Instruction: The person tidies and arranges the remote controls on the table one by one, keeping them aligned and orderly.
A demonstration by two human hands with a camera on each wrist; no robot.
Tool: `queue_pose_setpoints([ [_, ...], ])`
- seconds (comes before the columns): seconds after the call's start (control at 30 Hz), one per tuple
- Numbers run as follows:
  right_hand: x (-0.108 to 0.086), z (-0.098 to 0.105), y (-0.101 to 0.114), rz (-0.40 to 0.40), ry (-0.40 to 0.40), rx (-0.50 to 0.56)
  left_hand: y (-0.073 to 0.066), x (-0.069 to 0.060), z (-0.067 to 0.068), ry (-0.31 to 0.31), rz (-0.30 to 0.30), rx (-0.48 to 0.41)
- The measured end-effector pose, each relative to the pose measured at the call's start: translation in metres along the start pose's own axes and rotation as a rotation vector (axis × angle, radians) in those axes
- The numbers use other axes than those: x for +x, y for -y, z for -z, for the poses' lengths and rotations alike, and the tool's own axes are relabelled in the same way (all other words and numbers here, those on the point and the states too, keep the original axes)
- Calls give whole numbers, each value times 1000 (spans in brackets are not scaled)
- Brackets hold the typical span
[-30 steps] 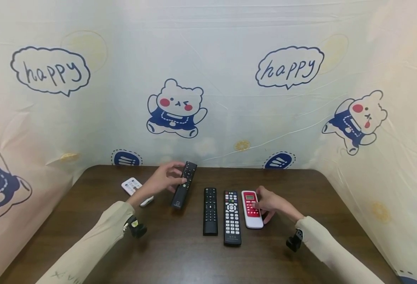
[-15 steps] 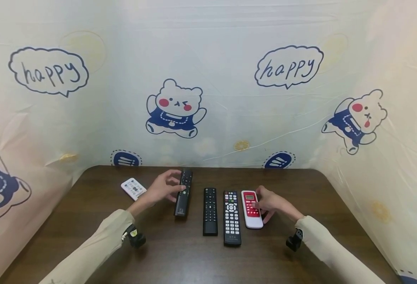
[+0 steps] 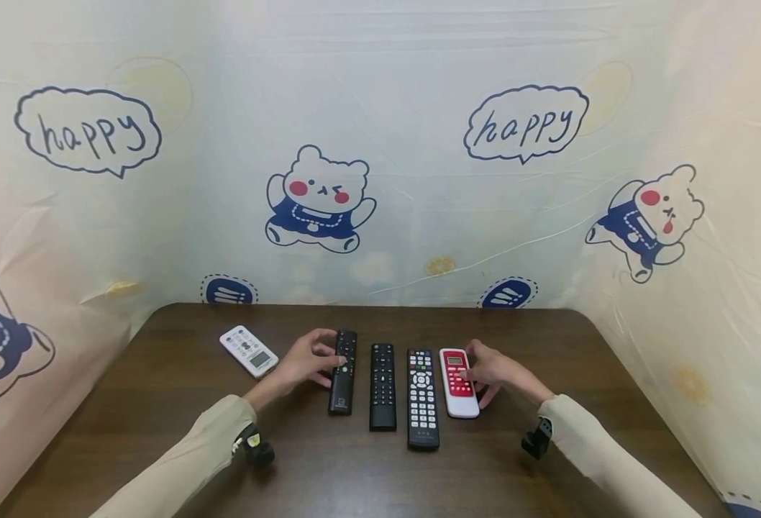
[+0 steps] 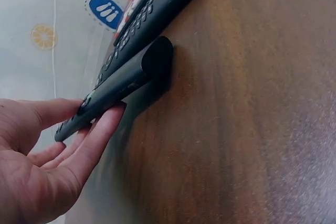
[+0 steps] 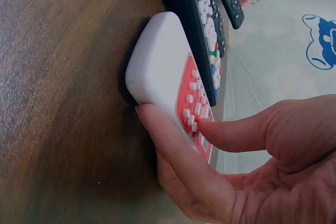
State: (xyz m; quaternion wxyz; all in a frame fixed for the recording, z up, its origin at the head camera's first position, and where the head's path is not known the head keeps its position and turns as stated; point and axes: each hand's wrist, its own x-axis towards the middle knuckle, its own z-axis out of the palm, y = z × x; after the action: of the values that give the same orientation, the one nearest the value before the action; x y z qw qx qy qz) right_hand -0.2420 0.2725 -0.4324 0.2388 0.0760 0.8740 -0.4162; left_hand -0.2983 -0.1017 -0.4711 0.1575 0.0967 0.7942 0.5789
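Note:
My left hand (image 3: 304, 362) pinches a black remote (image 3: 343, 374) between thumb and fingers; in the left wrist view this remote (image 4: 123, 85) is slightly above the wood, with a shadow beneath. To its right lies a second black remote (image 3: 383, 388), then a black remote with white buttons (image 3: 423, 403). At the right end of the row, my right hand (image 3: 500, 370) grips the red and white remote (image 3: 463, 406). The right wrist view shows the thumb on the red face of that remote (image 5: 157, 61) and fingers along its side.
A white remote (image 3: 249, 351) with a small display lies slanted at the back left of the brown table (image 3: 329, 467), behind my left forearm. A patterned cloth (image 3: 406, 144) hangs behind the table and along both sides.
My left hand has brought its black remote nearer and lower, and turned it nearly parallel to the others. The white remote is now uncovered. My right hand has stayed in place.

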Motion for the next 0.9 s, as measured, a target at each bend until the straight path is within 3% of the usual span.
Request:
queue_pose_setpoints([
  [0.23, -1, 0, 1, -2, -2, 2, 3, -3, -3, -31, 16, 59],
  [0.4, 0, 2, 1, 11, 0, -6, -6, -6, -2, -89, 30, 188],
  [0.53, -1, 1, 2, 7, -2, -10, -11, -10, -2, -88, 76, 272],
  [0.73, -2, 1, 2, 1, 1, -10, -12, -15, -6, -47, 109, 218],
  [0.9, -3, 1, 3, 10, 2, -8, -12, -17, -8, -61, 103, 200],
])
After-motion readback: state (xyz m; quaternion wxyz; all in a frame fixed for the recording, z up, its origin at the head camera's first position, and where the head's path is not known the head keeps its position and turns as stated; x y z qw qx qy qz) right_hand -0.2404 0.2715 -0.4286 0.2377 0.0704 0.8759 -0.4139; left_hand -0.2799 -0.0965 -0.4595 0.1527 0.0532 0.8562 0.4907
